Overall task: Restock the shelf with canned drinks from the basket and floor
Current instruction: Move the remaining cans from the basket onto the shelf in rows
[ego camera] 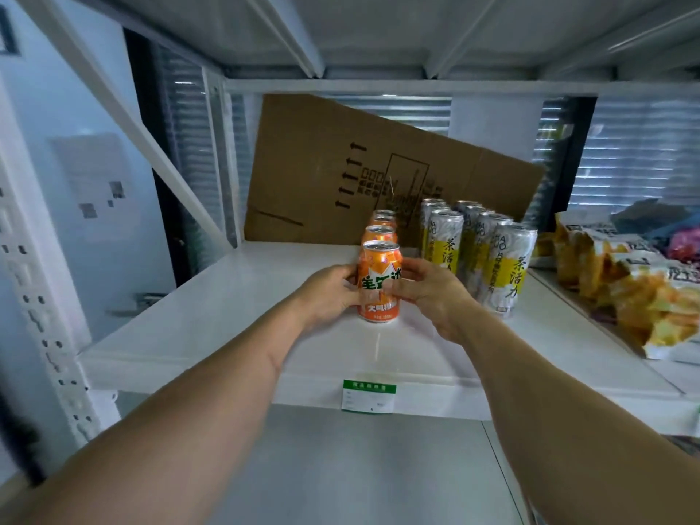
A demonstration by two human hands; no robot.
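Observation:
An orange can (380, 259) stands upright on the white shelf (227, 305), at the front of a single-file row of orange cans (382, 226) running toward the back. My left hand (328, 293) grips its left side and my right hand (430, 291) grips its right side, fingers wrapped over the label. Just to the right stand two rows of tall silver-and-yellow cans (507, 267). The basket and the floor are out of view.
A flattened cardboard box (322, 172) leans against the back of the shelf. Yellow snack bags (640, 297) lie at the right. A green-and-white price tag (368, 395) hangs on the shelf's front edge. A slanted upright brace (125, 119) crosses the left side.

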